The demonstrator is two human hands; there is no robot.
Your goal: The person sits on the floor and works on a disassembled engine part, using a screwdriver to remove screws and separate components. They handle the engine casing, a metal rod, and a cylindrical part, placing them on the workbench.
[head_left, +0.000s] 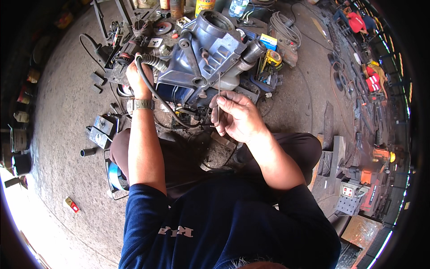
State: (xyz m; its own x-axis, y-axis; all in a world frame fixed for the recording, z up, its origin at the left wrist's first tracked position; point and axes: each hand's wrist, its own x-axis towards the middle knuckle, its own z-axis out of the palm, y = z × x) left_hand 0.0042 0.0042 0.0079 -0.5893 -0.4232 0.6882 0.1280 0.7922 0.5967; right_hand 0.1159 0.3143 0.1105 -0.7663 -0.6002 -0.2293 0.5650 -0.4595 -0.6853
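A grey cast-metal housing (190, 60) stands in front of me, with a round opening at its top and a lever-like link (190, 54) across its face. At its left side is my left hand (139, 80), fingers curled beside a coil spring (153, 61); what they grip is hidden. A dark cable (154, 92) loops over that hand and runs down to the right. My right hand (239, 114) is closed in a pinch on a thin metal rod (219, 83), which points up towards the lower right edge of the housing.
Right of the housing lie a yellow tape measure (273, 58), a blue-and-yellow box (268, 41) and a coiled grey cable (284, 27). Dark metal blocks (102, 131) and a short pipe (88, 152) rest on the floor at left. A small machine (351, 197) stands far right.
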